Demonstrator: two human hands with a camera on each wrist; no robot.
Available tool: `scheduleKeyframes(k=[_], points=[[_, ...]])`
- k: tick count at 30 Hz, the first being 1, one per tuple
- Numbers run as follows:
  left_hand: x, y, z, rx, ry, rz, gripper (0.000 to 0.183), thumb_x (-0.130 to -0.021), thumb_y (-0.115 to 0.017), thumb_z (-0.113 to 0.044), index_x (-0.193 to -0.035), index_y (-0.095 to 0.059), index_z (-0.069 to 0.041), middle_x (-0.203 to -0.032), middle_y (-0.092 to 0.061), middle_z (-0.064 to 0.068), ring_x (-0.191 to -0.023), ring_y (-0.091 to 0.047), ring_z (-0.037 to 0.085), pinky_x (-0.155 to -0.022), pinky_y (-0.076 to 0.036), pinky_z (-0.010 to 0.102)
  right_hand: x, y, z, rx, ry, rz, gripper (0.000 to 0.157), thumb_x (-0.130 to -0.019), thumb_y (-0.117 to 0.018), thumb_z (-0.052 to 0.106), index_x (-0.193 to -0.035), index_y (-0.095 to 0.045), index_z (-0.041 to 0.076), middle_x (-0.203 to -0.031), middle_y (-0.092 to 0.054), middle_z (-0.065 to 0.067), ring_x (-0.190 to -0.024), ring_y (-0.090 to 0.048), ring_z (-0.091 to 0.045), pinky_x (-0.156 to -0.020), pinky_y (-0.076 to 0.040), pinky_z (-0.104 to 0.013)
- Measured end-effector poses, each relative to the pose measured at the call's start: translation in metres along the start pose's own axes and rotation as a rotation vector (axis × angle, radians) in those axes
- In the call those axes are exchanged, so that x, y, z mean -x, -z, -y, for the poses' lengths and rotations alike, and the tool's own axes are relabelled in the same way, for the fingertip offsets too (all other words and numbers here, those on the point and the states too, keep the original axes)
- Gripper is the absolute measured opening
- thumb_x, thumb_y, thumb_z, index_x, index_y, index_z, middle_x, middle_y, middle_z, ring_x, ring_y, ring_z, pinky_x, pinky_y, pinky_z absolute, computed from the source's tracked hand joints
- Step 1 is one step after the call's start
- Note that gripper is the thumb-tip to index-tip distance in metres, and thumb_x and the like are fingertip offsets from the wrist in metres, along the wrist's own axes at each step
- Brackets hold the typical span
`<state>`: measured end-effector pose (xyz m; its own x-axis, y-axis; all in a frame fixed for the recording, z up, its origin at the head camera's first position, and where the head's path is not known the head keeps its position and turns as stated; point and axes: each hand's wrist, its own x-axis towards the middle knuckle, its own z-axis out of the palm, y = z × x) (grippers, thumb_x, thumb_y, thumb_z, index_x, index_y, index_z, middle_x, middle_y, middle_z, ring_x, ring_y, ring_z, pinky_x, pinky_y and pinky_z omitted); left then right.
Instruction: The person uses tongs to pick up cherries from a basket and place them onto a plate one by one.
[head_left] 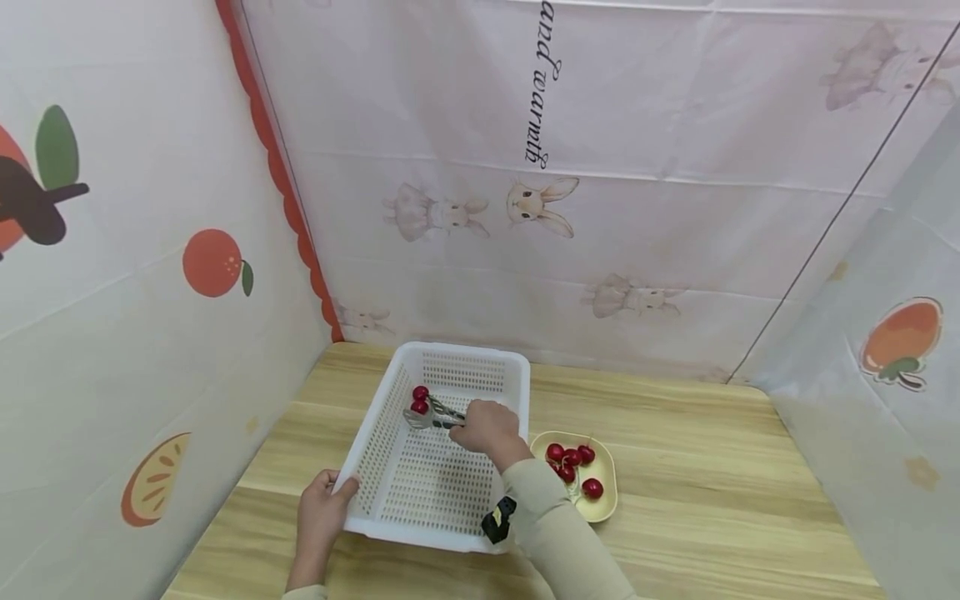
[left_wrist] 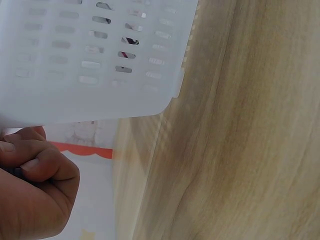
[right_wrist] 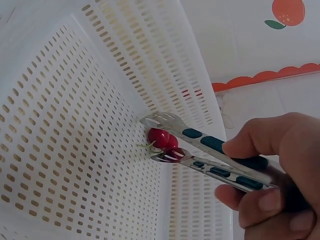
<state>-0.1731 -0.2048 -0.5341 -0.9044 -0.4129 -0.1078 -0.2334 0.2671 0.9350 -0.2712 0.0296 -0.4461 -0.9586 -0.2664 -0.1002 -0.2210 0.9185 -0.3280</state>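
A white slotted plastic basket (head_left: 442, 537) sits on the table. My left hand (head_left: 322, 512) grips its rim near the front left corner, thumb on top; the left wrist view shows that hand's fingers (left_wrist: 47, 162) curled under the edge. Inside the basket, my right hand (head_left: 489, 429) holds metal tongs (right_wrist: 215, 142) with dark green grip inlays, thumb on one arm and fingers round the other. The forked tong tips stand either side of two red cherries (right_wrist: 159, 137) with pale stems, which lie against the basket's left wall.
Right of the basket, partly behind the right sleeve (head_left: 558, 529), a pale yellow dish (head_left: 607, 504) holds several red cherries (head_left: 592, 488). The wooden table (head_left: 697, 492) meets printed cloth walls (head_left: 465, 275) at the back and both sides. A small black device (head_left: 497, 521) shows beside the right sleeve.
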Motion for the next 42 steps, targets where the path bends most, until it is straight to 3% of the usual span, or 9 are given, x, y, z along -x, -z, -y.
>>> scheduleKeyframes(k=[7,17,23,29,37,42], points=[[0.001,0.000,0.000,0.020,-0.008,0.002,0.022,-0.089,-0.055,-0.013,-0.102,-0.053,0.005,-0.098,-0.065,0.025,-0.077,-0.067,0.032,-0.057,-0.054,0.032,-0.003,-0.003,-0.001,0.048,0.017,0.021,0.035,-0.080,-0.056,0.029,-0.052,-0.039,0.017,-0.047,-0.032,0.005,-0.043,-0.028,-0.011,-0.038,-0.023,-0.028],[0.001,0.000,0.002,0.036,-0.012,-0.003,0.022,-0.089,-0.055,-0.013,-0.101,-0.053,0.005,-0.096,-0.065,0.024,-0.076,-0.067,0.032,-0.054,-0.053,0.030,-0.006,-0.010,-0.004,0.039,0.051,-0.044,0.029,-0.079,-0.053,0.020,-0.053,-0.039,0.017,-0.047,-0.031,0.005,-0.043,-0.026,-0.012,-0.038,-0.024,-0.028],[0.001,-0.001,0.003,0.038,-0.013,-0.002,0.022,-0.089,-0.056,-0.013,-0.102,-0.053,0.005,-0.097,-0.065,0.024,-0.076,-0.067,0.031,-0.057,-0.054,0.032,-0.001,-0.013,-0.009,0.005,0.061,-0.099,0.032,-0.078,-0.053,0.019,-0.052,-0.034,0.017,-0.045,-0.023,0.007,-0.042,-0.020,-0.010,-0.037,-0.019,-0.026],[0.001,-0.001,0.002,0.036,-0.009,-0.005,0.021,-0.089,-0.055,-0.013,-0.101,-0.053,0.004,-0.097,-0.065,0.024,-0.077,-0.067,0.031,-0.058,-0.054,0.032,0.007,-0.010,-0.015,-0.039,0.062,-0.176,0.033,-0.075,-0.054,0.018,-0.051,-0.033,0.017,-0.045,-0.025,0.006,-0.042,-0.022,-0.011,-0.036,-0.020,-0.027],[0.000,0.000,0.000,0.032,-0.011,0.001,0.021,-0.089,-0.056,-0.013,-0.101,-0.053,0.004,-0.098,-0.065,0.024,-0.077,-0.067,0.032,-0.056,-0.054,0.030,0.011,-0.007,-0.019,-0.070,0.034,-0.184,0.029,-0.074,-0.054,0.021,-0.051,-0.036,0.016,-0.048,-0.035,0.004,-0.043,-0.032,-0.012,-0.037,-0.028,-0.029],[0.000,0.000,0.000,0.022,-0.004,-0.001,0.021,-0.089,-0.056,-0.013,-0.101,-0.053,0.004,-0.098,-0.065,0.025,-0.077,-0.067,0.032,-0.056,-0.054,0.031,0.012,-0.006,-0.020,-0.078,0.017,-0.147,0.030,-0.074,-0.056,0.021,-0.050,-0.038,0.017,-0.045,-0.035,0.006,-0.043,-0.034,-0.012,-0.037,-0.028,-0.029]])
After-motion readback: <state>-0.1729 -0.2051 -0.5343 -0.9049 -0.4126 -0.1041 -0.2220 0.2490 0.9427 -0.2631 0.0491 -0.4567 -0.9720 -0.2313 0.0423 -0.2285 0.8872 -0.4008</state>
